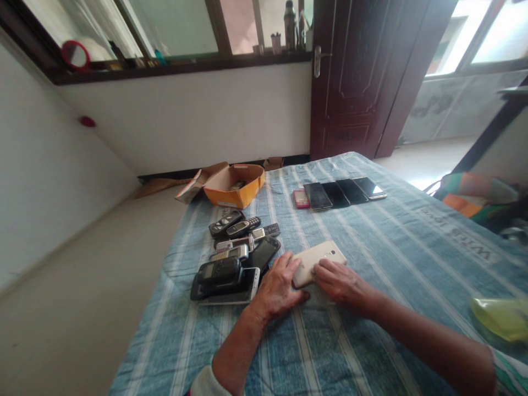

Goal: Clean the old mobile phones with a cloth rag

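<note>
A pale gold smartphone (306, 266) lies back side up on the striped blue cloth, its camera end pointing away to the right. My left hand (277, 289) grips its left end, with the fingers on the near-left corner and the thumb stretched along the lower side. Curled fingers of my right hand (341, 283) press on the phone's back near its lower edge; whatever they pinch, if anything, is hidden. Just left of my left hand is a pile of old phones, among them a black phone (218, 270) on top and a dark smartphone (264, 252).
An open orange cardboard box (237, 197) stands at the bed's far left edge. Several dark smartphones (319, 197) lie in a row at the back, beside a small red item (301, 199). Yellow-green plastic (501, 319) lies at right. Beyond is a brown door (358, 82).
</note>
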`<state>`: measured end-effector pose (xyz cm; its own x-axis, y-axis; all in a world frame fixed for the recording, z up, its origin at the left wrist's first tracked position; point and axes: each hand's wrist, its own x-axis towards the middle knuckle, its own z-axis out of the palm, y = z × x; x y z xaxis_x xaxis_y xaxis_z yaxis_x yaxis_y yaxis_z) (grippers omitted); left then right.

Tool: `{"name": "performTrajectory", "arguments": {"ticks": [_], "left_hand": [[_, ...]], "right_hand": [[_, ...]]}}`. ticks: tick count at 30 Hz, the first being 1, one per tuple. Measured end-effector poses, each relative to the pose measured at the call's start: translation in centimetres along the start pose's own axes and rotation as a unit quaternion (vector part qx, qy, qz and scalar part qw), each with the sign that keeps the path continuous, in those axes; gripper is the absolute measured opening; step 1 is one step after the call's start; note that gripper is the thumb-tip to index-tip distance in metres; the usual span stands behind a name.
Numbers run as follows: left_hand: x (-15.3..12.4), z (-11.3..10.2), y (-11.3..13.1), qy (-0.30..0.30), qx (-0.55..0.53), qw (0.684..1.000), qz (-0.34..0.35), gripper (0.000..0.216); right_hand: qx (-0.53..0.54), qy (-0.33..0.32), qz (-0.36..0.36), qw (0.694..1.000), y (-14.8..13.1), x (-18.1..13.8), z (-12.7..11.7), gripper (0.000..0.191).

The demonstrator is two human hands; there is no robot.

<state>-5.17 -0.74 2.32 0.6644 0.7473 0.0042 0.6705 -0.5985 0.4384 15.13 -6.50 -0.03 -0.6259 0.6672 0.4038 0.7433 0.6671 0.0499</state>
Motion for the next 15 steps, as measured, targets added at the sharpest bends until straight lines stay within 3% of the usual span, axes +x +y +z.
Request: {"name": "performTrajectory", "arguments": {"ticks": [5, 10, 15], "left_hand": [[0.0, -0.2, 0.4, -0.007, 0.003, 1.0, -0.012, 0.079], [-0.1, 0.0, 0.0, -0.008, 0.005, 1.0, -0.016, 0.076], [0.0, 0.0, -0.5, -0.011, 0.021, 1.0, 0.001, 0.069]], "right_hand": [[-0.021, 0.032, 0.008, 0.999, 1.0, -1.4, -0.4, 0.027], [-0.046, 0.045, 0.014, 0.998, -1.5, 0.2, 1.1, 0.026], [-0.042, 0.082, -0.024, 0.995, -3.4, 2.3, 2.0, 0.023]]}}
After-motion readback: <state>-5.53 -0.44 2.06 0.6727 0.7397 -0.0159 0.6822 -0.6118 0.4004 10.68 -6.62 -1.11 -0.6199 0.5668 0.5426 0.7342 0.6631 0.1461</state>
